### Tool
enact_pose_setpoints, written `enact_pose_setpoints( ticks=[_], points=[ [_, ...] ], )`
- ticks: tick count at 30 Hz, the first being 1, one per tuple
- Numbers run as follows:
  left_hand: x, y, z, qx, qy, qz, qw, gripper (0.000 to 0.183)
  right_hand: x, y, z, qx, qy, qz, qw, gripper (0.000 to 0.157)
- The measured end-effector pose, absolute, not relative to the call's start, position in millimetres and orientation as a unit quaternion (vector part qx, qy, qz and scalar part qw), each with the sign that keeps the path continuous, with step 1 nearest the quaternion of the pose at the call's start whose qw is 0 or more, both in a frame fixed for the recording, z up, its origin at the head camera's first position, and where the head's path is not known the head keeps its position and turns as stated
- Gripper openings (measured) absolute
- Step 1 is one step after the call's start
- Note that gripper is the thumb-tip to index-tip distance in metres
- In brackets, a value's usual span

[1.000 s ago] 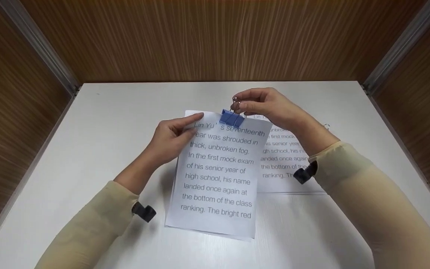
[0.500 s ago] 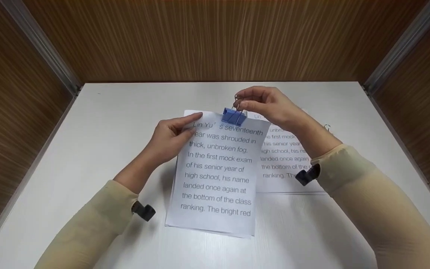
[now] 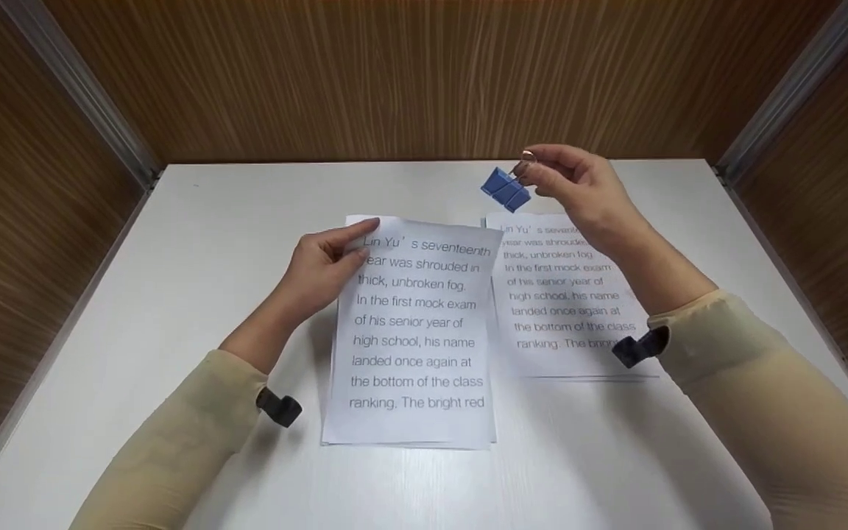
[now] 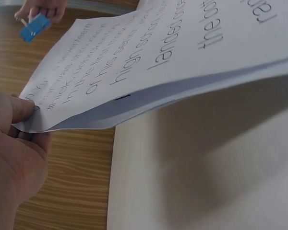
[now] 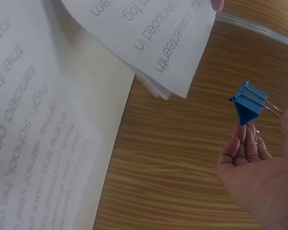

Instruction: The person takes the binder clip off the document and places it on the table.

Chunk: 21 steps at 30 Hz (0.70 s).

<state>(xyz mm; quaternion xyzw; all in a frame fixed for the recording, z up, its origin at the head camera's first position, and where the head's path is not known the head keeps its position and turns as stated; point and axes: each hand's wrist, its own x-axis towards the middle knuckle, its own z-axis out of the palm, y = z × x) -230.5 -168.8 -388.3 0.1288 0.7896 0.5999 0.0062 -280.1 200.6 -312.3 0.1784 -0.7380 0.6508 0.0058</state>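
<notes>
My left hand pinches the upper left corner of a few printed sheets of paper, thumb on top and fingers beneath. In the left wrist view a gap shows between the layers of the sheets. Up and to the right, my right hand holds a blue binder clip by its wire handles. The right wrist view has the clip off the paper, with its wire handles between thumb and fingers.
A second stack of printed sheets lies on the white table to the right, partly under my right forearm. Wood-grain panels stand behind and at both sides.
The binder clip has come off the top edge of the sheets and moved up and right with my right hand. My left hand and its sheets have shifted slightly left.
</notes>
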Motion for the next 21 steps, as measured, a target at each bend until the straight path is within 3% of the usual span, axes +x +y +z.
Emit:
enact_pose_setpoints(
  ticks=[6,13,21],
  points=[
    [-243,-183,-398,0.081,0.796,0.599,0.013,0.047,-271,228,-322,0.153,-0.747,0.647,0.018,0.04],
    [-257,-192,-405,0.038,0.801,0.597,0.016,0.048,-257,260,-332,0.146,-0.763,0.629,0.036,0.031],
    [-270,-194,-415,0.01,0.803,0.595,0.028,0.048,-240,288,-345,0.121,-0.794,0.595,0.036,0.032]
  ],
)
